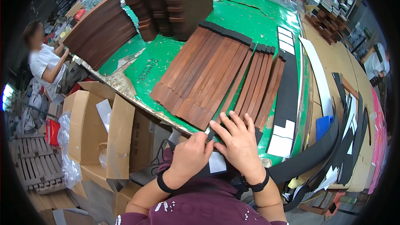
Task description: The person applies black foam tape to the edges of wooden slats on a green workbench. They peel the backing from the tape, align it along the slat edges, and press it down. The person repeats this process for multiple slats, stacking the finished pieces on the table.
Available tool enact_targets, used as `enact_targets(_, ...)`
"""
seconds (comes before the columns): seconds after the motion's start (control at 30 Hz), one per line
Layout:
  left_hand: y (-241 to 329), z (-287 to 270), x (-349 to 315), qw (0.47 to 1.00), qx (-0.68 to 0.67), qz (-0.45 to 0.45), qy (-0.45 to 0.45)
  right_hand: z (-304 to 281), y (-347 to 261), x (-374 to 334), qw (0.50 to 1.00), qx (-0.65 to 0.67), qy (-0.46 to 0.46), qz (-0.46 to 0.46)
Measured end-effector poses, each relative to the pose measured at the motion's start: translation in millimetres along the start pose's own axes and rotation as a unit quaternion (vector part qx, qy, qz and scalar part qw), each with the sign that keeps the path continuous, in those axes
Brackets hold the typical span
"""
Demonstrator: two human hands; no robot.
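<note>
Reddish-brown wooden slats (pixel 200 79) lie side by side on a green-topped table, with black pads (pixel 225 32) across their far ends. A few more slats (pixel 252 83) lie to their right, slightly apart. My right hand (pixel 241 141) rests with spread fingers on the near ends of these slats. Close beside it, my left hand (pixel 189 154) is closed in a pinch at the near end of a slat; what its fingertips hold is hidden. A small dark bit shows between the two hands. Just below them is a white paper piece (pixel 217 162) on black material.
A black strip sheet with white backing (pixel 284 135) lies right of the slats. Tall stacks of dark wooden pieces (pixel 175 4) stand at the back. Open cardboard boxes (pixel 118 141) sit at the left. Black strips (pixel 348 141) pile at the right. Other people are farther off.
</note>
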State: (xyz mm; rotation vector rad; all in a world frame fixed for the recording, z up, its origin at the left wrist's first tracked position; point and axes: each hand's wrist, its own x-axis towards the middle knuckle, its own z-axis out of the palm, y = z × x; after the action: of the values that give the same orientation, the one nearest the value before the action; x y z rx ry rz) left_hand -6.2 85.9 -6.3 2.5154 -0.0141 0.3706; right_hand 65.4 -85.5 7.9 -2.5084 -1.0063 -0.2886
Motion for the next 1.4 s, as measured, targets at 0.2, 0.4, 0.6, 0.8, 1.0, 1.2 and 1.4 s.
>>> enact_targets(0.2,-2.8,6.4,2.6,0.998,-0.007,0.049,0.036,-3.5,-2.2,-1.4,1.0,-0.006,0.001,0.003)
enact_targets(0.4,-0.8,2.4,4.2,0.999,-0.023,0.013,0.044,-3.2,-4.2,1.9,0.999,0.018,0.007,0.027)
enact_targets(0.6,-2.0,4.0,12.7,0.998,0.017,0.029,0.056,-0.9,-3.2,0.3,1.0,-0.001,0.012,0.021)
enact_targets(0.8,-1.7,0.6,12.8,0.999,0.009,0.028,0.046,0.9,-1.7,1.1,1.0,-0.002,0.011,0.019)
enact_targets(1.0,0.0,-3.6,15.3,0.997,-0.023,0.028,0.069,1.5,-2.5,2.1,1.0,0.007,0.016,0.026)
enact_targets(1.2,-2.0,-5.8,10.6,0.996,-0.028,0.025,0.083,-2.7,-3.4,2.0,0.999,0.017,0.006,0.028)
enact_targets(1.4,1.5,-7.7,17.9,0.992,-0.068,0.03,0.098,-1.1,-3.5,2.6,1.0,0.0,0.008,0.029)
